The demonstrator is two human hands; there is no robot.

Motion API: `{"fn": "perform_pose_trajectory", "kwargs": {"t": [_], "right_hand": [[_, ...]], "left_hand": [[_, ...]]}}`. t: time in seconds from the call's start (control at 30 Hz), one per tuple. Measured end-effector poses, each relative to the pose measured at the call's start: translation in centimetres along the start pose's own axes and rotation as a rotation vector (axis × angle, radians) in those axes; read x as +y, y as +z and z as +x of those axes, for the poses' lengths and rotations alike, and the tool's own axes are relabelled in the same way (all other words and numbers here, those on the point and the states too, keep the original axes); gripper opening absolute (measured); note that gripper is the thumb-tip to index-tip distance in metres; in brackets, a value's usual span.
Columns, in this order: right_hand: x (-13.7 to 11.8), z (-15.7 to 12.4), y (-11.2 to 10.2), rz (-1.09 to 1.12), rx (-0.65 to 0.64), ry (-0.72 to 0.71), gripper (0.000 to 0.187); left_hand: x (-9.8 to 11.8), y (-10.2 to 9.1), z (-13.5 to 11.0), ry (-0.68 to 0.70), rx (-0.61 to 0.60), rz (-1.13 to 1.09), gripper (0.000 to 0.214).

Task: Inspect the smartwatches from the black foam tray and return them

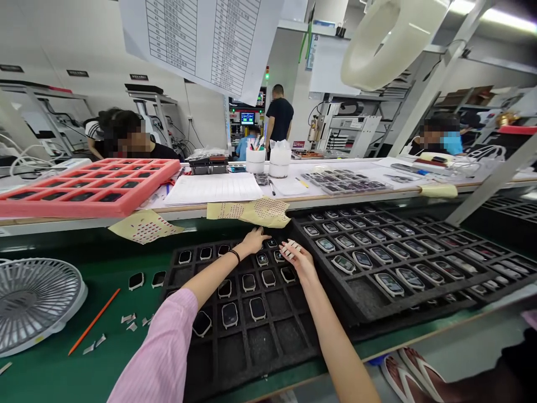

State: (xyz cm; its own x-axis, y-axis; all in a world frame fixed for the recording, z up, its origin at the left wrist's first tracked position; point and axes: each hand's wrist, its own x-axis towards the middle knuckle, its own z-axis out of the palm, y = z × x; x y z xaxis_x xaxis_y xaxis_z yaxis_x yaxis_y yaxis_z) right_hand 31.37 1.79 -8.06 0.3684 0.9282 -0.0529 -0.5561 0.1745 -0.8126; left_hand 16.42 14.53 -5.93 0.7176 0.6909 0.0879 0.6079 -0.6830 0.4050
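Though the sheet (201, 39) is illegible, left hand (254, 241) and right hand (298, 258) seem spread near watches (262, 259).

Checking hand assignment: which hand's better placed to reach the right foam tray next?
Right hand, likely: it's nearer the right foam tray, while the left hand is farther off, over the other tray.
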Motion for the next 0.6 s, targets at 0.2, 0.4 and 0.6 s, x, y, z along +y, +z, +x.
{"fn": "perform_pose_trajectory", "kwargs": {"t": [0.2,0.4,0.6], "right_hand": [[-0.1,0.0,-0.3,-0.017,-0.007,-0.005,0.04],[-0.1,0.2,-0.6,-0.029,-0.018,0.008,0.039],[-0.1,0.3,-0.6,-0.017,-0.004,0.012,0.039]], "left_hand": [[0.7,0.3,0.2,0.085,-0.05,0.309,0.051],[0.5,-1.2,-0.6,0.183,-0.09,0.425,0.059],[1.0,-1.4,-1.9,0.217,-0.098,0.488,0.064]]}}
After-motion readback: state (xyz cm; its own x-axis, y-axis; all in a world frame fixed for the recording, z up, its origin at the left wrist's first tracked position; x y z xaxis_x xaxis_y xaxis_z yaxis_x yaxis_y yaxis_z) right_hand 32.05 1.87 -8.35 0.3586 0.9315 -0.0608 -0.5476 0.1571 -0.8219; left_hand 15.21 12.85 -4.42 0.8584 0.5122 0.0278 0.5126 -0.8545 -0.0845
